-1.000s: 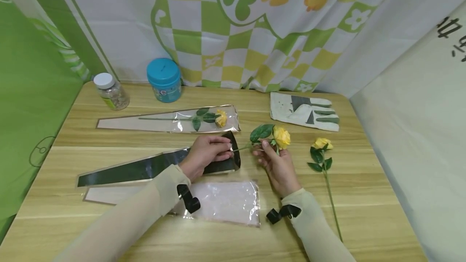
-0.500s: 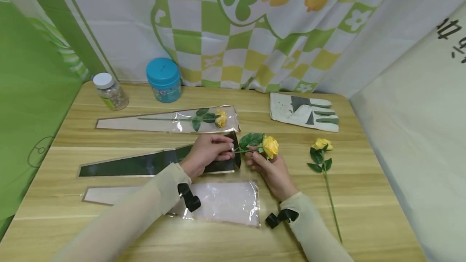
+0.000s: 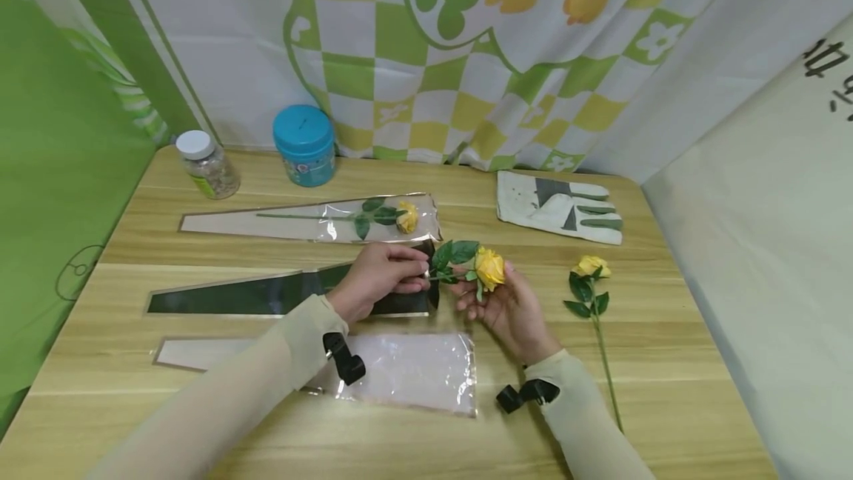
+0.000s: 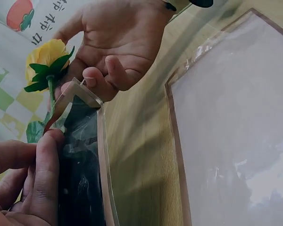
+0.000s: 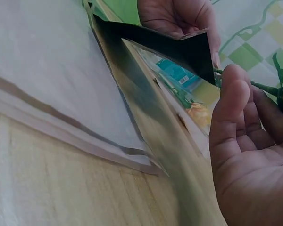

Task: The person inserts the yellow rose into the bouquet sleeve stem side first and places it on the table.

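Note:
My left hand (image 3: 383,276) pinches the mouth of a dark, flat flower sleeve (image 3: 246,295) between thumb and fingers. A yellow artificial rose (image 3: 489,269) lies with its stem running to the sleeve's mouth, its leaves just outside. Beside the bloom, my right hand (image 3: 513,313) has loosely bent fingers under the flower and the thumb at its far side. In the left wrist view the rose (image 4: 47,63) stands before that right hand's palm (image 4: 125,40). The right wrist view shows the dark sleeve's (image 5: 174,52) opened edge near the fingertips; the lower stem is hidden inside or behind it.
A pale clear-topped sleeve (image 3: 413,369) lies nearest me. Behind, another sleeve (image 3: 220,223) holds a yellow rose. A loose yellow rose (image 3: 591,269) lies right, below a work glove (image 3: 560,206). A blue tub (image 3: 304,145) and lidded jar (image 3: 208,165) stand back left.
The rose has moved left, its leaves now reaching the dark sleeve's mouth. My right hand has gone from pinching the stem to loosely beside the bloom. My left hand keeps its place.

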The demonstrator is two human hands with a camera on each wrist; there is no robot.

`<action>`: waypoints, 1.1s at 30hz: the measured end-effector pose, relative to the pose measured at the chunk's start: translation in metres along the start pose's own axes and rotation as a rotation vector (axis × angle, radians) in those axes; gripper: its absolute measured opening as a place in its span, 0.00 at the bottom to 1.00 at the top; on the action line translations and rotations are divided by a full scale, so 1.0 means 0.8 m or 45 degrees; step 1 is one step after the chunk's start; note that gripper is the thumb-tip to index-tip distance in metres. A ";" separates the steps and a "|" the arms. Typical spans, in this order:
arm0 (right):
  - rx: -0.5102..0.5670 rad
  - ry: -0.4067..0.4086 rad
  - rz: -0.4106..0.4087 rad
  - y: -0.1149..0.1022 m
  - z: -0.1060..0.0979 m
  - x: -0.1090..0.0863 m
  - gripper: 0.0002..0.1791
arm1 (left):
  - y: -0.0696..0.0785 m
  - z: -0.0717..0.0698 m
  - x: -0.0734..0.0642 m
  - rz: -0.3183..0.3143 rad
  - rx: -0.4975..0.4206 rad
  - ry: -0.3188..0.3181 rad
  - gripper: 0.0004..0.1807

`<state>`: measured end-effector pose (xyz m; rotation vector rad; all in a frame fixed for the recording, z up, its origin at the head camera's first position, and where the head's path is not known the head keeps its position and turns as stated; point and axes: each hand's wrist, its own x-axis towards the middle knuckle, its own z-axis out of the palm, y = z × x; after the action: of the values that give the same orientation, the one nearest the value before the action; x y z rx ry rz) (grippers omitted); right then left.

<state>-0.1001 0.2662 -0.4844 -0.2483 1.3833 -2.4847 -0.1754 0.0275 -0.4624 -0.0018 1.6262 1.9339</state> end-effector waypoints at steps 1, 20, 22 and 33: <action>-0.005 -0.007 0.000 0.000 0.001 0.000 0.32 | 0.000 0.001 -0.001 0.000 0.003 -0.001 0.12; -0.128 0.266 -0.038 -0.011 -0.004 -0.006 0.20 | -0.001 0.000 -0.003 0.021 0.029 0.016 0.10; -0.162 0.253 -0.056 -0.015 -0.003 -0.006 0.20 | -0.002 0.000 -0.003 0.027 0.030 0.008 0.10; -0.330 0.329 -0.066 -0.029 0.007 0.001 0.23 | 0.002 0.005 -0.005 0.067 0.055 -0.028 0.10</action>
<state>-0.1030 0.2729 -0.4618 -0.0140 1.8284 -2.4417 -0.1715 0.0293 -0.4589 0.0800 1.6685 1.9307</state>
